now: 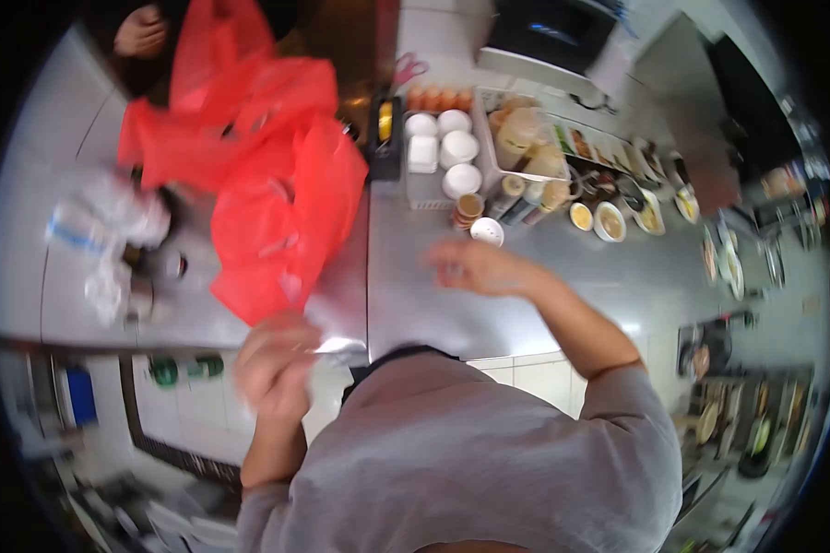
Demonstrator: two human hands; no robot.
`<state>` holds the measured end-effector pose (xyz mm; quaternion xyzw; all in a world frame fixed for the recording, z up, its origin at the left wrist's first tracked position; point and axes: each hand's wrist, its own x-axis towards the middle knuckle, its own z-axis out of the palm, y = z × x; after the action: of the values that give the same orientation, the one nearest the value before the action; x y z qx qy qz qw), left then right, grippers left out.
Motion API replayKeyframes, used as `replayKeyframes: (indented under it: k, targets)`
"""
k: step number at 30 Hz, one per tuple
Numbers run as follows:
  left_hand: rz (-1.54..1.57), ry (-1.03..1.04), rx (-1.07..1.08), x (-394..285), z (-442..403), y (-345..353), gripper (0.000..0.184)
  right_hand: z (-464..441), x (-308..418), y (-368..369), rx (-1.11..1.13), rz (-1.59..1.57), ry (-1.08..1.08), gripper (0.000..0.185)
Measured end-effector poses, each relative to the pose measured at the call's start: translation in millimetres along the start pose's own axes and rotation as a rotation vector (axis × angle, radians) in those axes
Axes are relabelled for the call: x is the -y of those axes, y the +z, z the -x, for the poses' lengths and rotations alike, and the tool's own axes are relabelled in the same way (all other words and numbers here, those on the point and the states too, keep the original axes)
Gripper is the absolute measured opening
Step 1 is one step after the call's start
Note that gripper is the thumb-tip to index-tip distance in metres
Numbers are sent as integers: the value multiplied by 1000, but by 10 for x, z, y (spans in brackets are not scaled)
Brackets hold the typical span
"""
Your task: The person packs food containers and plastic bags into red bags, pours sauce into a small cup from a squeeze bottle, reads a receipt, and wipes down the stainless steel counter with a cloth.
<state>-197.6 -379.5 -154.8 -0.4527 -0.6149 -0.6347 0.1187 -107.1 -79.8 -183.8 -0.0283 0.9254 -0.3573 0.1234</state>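
Across the left part of the steel counter [406, 304], a crumpled red plastic bag [281, 198] is stretching from the far side toward the near edge. At its lower corner the person's left hand [277, 369] is hanging in a blur, and I cannot tell whether its fingers are pinching the plastic or standing just beside it. The right hand [484, 267] is hovering over the counter, right of the bag, its fingers loosely bent; their tips are blurring, so whether they are spread or pressed together I cannot tell. Near that hand a white-topped shaker [487, 232] is standing. Beyond it, white tubs [459, 147], brown eggs [440, 99] and a tape dispenser [385, 134] are sitting close together, while bowls of food [609, 222] are resting farther right. Clear plastic bags [120, 217] are lying left of the red one. At the upper left, another person's hand [141, 32] is showing.
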Motion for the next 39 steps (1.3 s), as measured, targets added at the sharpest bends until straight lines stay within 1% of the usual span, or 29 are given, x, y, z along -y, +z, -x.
replayKeyframes:
  k: [1, 2, 3, 4, 5, 6, 7, 9, 10, 12, 13, 14, 15, 16, 17, 18, 19, 20, 21, 22, 23, 24, 25, 27, 28, 29, 31, 34, 39]
  targets:
    - [37, -142, 126, 32, 20, 197, 9, 49, -308, 312, 97, 31, -46, 35]
    - [25, -290, 215, 36, 67, 403, 9, 136, -547, 569, 205, 63, -109, 35]
    - [8, -324, 255, 92, 139, 590, 12, 244, -680, 732, 219, 63, -90, 35]
    - [14, -453, 275, 122, 253, 732, 17, 319, -781, 845, 231, 63, -74, 35]
    - [-86, -582, 308, 137, 370, 833, 19, 374, -852, 914, 214, -72, -13, 34]
    - [-122, -677, 298, 203, 523, 923, 20, 416, -909, 986, 198, -198, 69, 33]
    - [-173, -582, 231, 341, 765, 1012, 24, 437, -949, 1058, 185, -319, 171, 33]
    - [-132, -705, 210, 490, 1229, 1114, 25, 460, -1040, 1191, 131, -367, 191, 31]
    - [-237, -738, 237, 587, 1475, 1120, 23, 407, -1096, 1214, 80, -379, 193, 30]
    - [-424, -817, 315, 713, 1975, 1072, 19, 342, -1117, 1281, 92, -380, 166, 29]
    - [-486, -1138, 460, 785, 2109, 974, 17, 316, -1111, 1308, 95, -386, 159, 29]
    - [-641, -1316, 571, 951, 2358, 885, 19, 298, -1099, 1322, 123, -372, 152, 28]
    - [-634, -1395, 685, 1171, 2609, 711, 21, 259, -1072, 1342, 148, -361, 141, 28]
    - [-676, -1386, 698, 1291, 2748, 558, 22, 216, -1036, 1376, 171, -354, 131, 27]
    - [-733, -1489, 460, 1468, 2887, 491, 21, 178, -1003, 1417, 139, -317, 86, 29]
    - [-752, -1503, 362, 1593, 2919, 408, 20, 157, -979, 1453, 109, -281, 40, 32]
    - [-789, -1419, 102, 1821, 3095, 400, 20, 125, -951, 1495, 85, -247, -12, 34]
    - [-815, -1241, -74, 1878, 3077, 386, 22, 75, -921, 1540, 37, -92, -120, 37]
    - [-773, -1331, -85, 2214, 3166, 369, 23, 31, -893, 1600, -13, 54, -235, 40]
    - [-783, -1294, -193, 2200, 3022, 370, 27, 3, -883, 1677, -71, 195, -348, 43]
    - [-849, -1245, -208, 2387, 3030, 384, 31, 8, -929, 1773, -53, 261, -409, 45]
    - [-825, -1297, -163, 2533, 2972, 351, 35, 10, -1019, 1861, -49, 332, -463, 48]
    - [-846, -1339, -107, 2661, 2985, 302, 35, -30, -1081, 1920, -57, 408, -508, 50]
    - [-864, -1402, 36, 2997, 2932, 324, 36, -59, -1068, 1921, -32, 444, -482, 49]
    - [-1013, -1134, -119, 3959, 3570, 535, 37, -44, -1052, 1922, -22, 463, -460, 49]
    - [-996, -1271, -17, 3738, 3393, 494, 37, -32, -1045, 1921, -21, 454, -455, 48]
    - [-1009, -1357, 56, 3571, 3226, 456, 38, -55, -1032, 1917, -21, 440, -441, 47]
    - [-1032, -1382, 102, 3510, 3202, 492, 38, -67, -1046, 1901, -6, 407, -421, 49]
    - [-1047, -1358, 162, 3357, 3150, 555, 40, -69, -1060, 1896, -18, 349, -421, 49]
